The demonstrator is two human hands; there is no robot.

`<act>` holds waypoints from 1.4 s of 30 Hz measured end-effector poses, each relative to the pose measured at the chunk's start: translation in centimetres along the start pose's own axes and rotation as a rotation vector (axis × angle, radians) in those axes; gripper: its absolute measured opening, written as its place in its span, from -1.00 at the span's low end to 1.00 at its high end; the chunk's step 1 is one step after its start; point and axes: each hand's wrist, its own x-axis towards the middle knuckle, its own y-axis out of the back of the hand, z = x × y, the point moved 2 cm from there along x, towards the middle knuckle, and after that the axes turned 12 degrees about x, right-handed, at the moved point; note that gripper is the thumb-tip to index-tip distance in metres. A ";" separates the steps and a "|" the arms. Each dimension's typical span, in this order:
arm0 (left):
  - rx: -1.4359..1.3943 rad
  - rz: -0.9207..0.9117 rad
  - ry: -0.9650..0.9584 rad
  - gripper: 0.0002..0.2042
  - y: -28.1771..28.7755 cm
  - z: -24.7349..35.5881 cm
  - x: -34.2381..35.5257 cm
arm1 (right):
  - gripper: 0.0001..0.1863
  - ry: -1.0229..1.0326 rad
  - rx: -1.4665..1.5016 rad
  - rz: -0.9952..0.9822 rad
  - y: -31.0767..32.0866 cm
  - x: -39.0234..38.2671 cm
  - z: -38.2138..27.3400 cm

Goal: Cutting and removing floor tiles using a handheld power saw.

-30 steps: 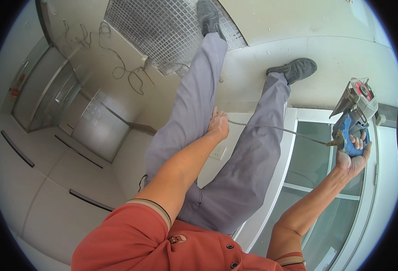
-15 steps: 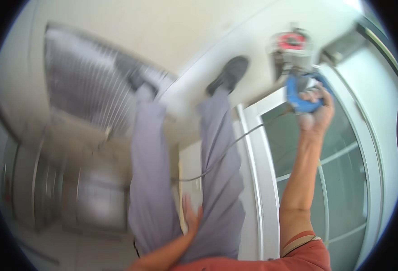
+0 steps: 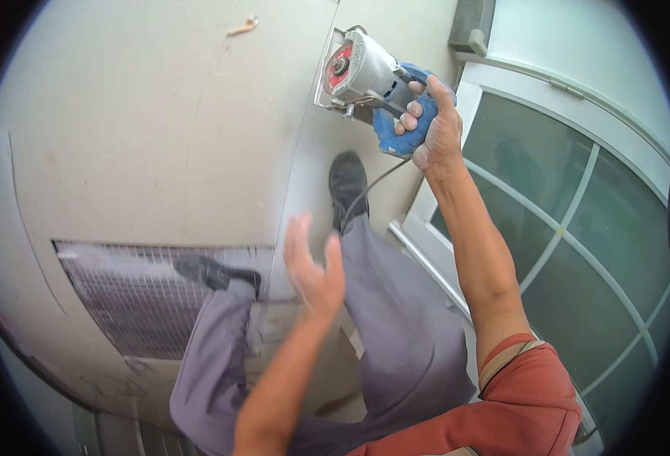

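Left hand (image 3: 316, 275) lifted, spread wide | right hand (image 3: 440, 131) gripping blue-handled power saw (image 3: 380, 80) | its marking (image 3: 359, 53) illegible

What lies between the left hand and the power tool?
In the head view, a dark shoe and part of the grey cord show between the left hand and blue-handled power tool.
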 end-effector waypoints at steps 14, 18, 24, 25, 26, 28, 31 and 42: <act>0.562 -0.464 -0.404 -0.29 -18.5 3.6 23.1 | -0.58 0.266 0.187 -0.169 -1.7 18.1 -4.7; 0.544 -0.602 -0.413 -0.46 -20.2 -1.2 19.7 | -0.61 0.307 0.171 -0.186 -2.7 21.7 -6.7; 0.527 -0.566 -0.355 -0.67 -21.5 -1.7 17.0 | -0.65 0.341 0.079 -0.213 -4.4 24.8 -7.6; 0.489 -0.536 -0.356 -0.69 -21.6 -1.3 16.8 | -0.65 0.336 0.063 -0.219 -4.4 25.3 -7.6; 0.484 -0.536 -0.344 -0.69 -21.8 -0.9 16.6 | -0.64 0.331 0.047 -0.224 -4.3 25.7 -7.6; 0.360 -0.567 -0.334 -0.70 -22.1 -0.3 16.6 | -0.64 0.327 0.023 -0.233 -4.3 26.3 -7.4; 0.369 -0.598 -0.313 -0.70 -21.9 -0.1 16.3 | -0.66 0.310 0.035 -0.229 -4.5 26.7 -7.1; 0.315 -0.605 -0.281 -0.63 -21.4 0.4 14.5 | -0.72 -0.516 0.474 -0.677 -3.1 27.8 -8.3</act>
